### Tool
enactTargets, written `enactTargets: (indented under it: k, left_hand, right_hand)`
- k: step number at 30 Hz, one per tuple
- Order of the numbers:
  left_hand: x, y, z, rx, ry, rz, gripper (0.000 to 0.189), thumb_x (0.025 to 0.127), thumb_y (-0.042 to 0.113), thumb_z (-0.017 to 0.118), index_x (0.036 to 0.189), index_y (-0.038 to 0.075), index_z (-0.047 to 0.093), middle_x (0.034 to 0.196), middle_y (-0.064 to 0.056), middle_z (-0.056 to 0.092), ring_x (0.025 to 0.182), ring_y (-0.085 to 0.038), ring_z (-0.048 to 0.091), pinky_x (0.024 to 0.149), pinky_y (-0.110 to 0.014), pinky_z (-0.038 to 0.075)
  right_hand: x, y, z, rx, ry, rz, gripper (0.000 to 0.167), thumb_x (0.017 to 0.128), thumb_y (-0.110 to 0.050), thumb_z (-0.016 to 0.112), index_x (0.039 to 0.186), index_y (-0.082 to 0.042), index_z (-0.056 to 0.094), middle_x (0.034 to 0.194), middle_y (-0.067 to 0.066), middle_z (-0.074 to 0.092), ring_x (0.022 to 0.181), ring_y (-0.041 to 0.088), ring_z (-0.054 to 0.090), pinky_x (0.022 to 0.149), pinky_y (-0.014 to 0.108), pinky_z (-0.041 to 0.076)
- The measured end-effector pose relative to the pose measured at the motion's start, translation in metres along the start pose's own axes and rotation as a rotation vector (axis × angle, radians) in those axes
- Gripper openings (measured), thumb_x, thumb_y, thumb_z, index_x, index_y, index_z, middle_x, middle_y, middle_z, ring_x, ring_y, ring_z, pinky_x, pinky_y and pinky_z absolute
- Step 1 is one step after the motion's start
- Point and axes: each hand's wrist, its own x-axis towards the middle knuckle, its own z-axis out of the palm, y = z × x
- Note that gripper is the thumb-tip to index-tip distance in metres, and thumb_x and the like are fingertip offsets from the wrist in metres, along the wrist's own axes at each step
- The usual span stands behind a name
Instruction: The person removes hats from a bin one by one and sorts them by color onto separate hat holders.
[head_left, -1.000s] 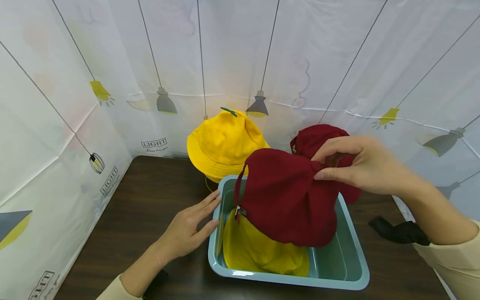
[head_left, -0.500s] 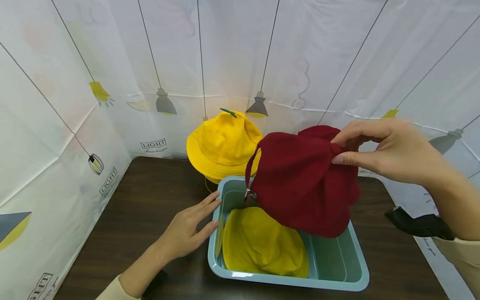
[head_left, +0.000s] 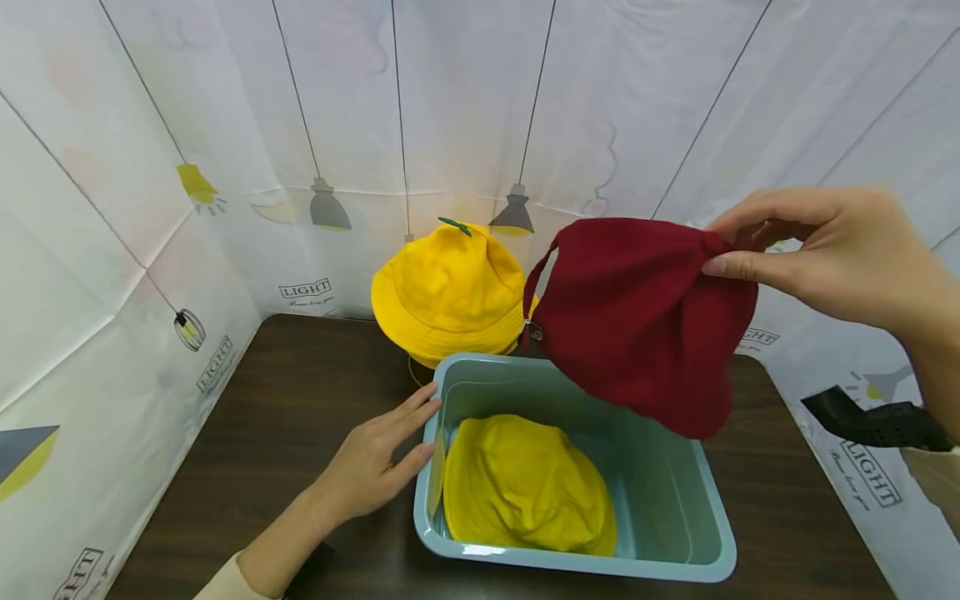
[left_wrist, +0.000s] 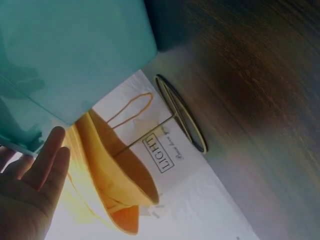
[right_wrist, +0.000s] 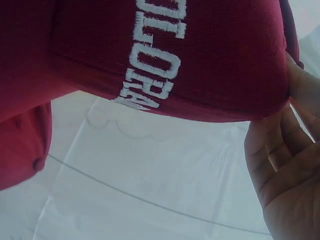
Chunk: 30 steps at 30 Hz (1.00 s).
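Observation:
My right hand (head_left: 832, 250) pinches a dark red baseball cap (head_left: 637, 325) by the top of its crown. The cap hangs over the back right of the blue-green basin (head_left: 577, 569), its strap and metal buckle at the left. White embroidered letters show on its front in the right wrist view. Straight fingers of my left hand (head_left: 382, 454) touch the basin's left rim. Inside the basin, on the left, lies a yellow bucket hat (head_left: 532, 483). Another red cap (right_wrist: 22, 145) appears in the right wrist view; the held cap hides it in the head view.
Behind the basin, a yellow bucket hat (head_left: 450, 292) with a green sprout sits on a wire stand (left_wrist: 182, 115). The dark wooden table (head_left: 315, 392) backs onto a white curtain (head_left: 465, 100) printed with lamps.
My right hand has lifted the red cap up and to the right, away from over the basin, uncovering the yellow hat inside. The left hand stays in place.

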Motion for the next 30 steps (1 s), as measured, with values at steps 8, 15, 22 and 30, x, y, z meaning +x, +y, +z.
enactTargets:
  k: [8,15,22,30]
  left_hand:
    - [-0.001,0.000,0.001,-0.008,-0.007,-0.011,0.055,0.104,0.020,0.063,0.156,0.006,0.050,0.167,-0.005,0.038,0.144,-0.025,0.049,0.110,-0.050,0.048]
    - [-0.002,-0.002,0.001,-0.001,0.013,0.008,0.053,0.105,0.020,0.062,0.154,0.004,0.052,0.165,-0.009,0.041,0.142,-0.027,0.052,0.106,-0.052,0.051]
    - [-0.002,-0.003,0.001,0.000,0.005,-0.005,0.053,0.105,0.022,0.062,0.155,0.006,0.051,0.166,-0.006,0.040,0.143,-0.025,0.051,0.108,-0.052,0.050]
    - [-0.002,-0.003,0.001,-0.008,0.014,0.005,0.052,0.105,0.022,0.062,0.154,0.005,0.052,0.166,-0.008,0.040,0.142,-0.027,0.052,0.106,-0.053,0.051]
  right_hand:
    - [0.003,0.022,-0.006,-0.037,0.021,0.113,0.030,0.079,0.011,0.085,0.106,-0.002,0.080,0.086,-0.032,0.066,0.073,-0.013,0.061,0.062,0.004,0.046]
    - [0.008,0.042,-0.013,0.004,0.024,0.254,0.023,0.083,0.002,0.086,0.105,0.000,0.079,0.080,-0.032,0.067,0.067,-0.013,0.062,0.056,0.009,0.039]
    - [0.015,0.063,-0.015,-0.020,-0.014,0.340,0.023,0.088,-0.016,0.087,0.108,-0.006,0.080,0.077,-0.029,0.067,0.067,-0.012,0.060,0.058,0.012,0.039]
    - [0.021,0.087,-0.010,-0.030,-0.073,0.384,0.024,0.092,-0.021,0.083,0.111,-0.007,0.079,0.079,-0.022,0.068,0.068,-0.009,0.062,0.059,0.015,0.040]
